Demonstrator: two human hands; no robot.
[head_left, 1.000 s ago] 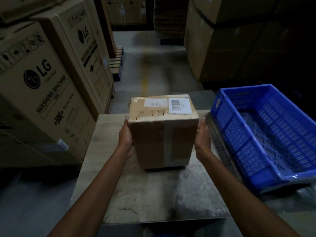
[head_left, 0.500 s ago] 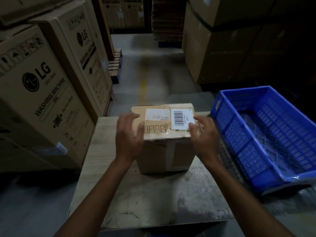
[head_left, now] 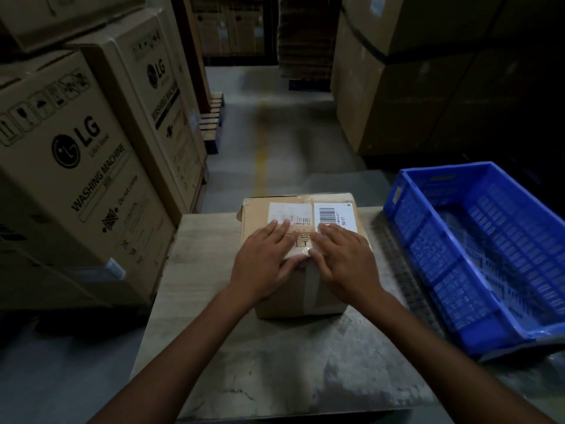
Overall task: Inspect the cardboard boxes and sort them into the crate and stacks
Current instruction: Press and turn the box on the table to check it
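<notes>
Hands flat on a box

Left hand (head_left: pixel 265 261) and right hand (head_left: pixel 345 258) lay flat on the box (head_left: pixel 301 255) on the tabletop (head_left: pixel 214 289); a blue crate (head_left: pixel 477 249) sat to the right.

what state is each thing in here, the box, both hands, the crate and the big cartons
small box, taped shut, upright on the table
left hand, flat on box top, fingers straight
right hand, flat on box top, fingers straight
blue crate, upright beside table, no box seen inside
washing machine cartons, closed, stacked at left
</notes>
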